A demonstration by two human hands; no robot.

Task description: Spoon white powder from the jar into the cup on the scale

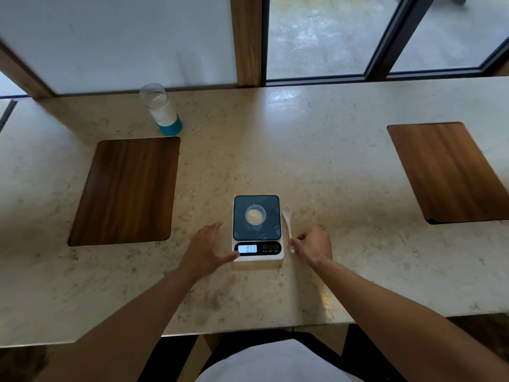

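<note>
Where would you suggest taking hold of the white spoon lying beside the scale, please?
Probably by the handle's near end, where the right hand already pinches it. The spoon lies flat beside the scale, bowl pointing away, so coming from the near right side keeps the fingers off the bowl and clear of the scale.

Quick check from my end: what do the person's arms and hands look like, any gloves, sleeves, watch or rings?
Both arms are bare from the hands to the frame edge: no sleeves show. The left hand and right hand wear no gloves, and no watch, bracelet or ring is visible on either wrist or on any finger that shows. At the bottom edge, a white garment covers the torso.
</note>
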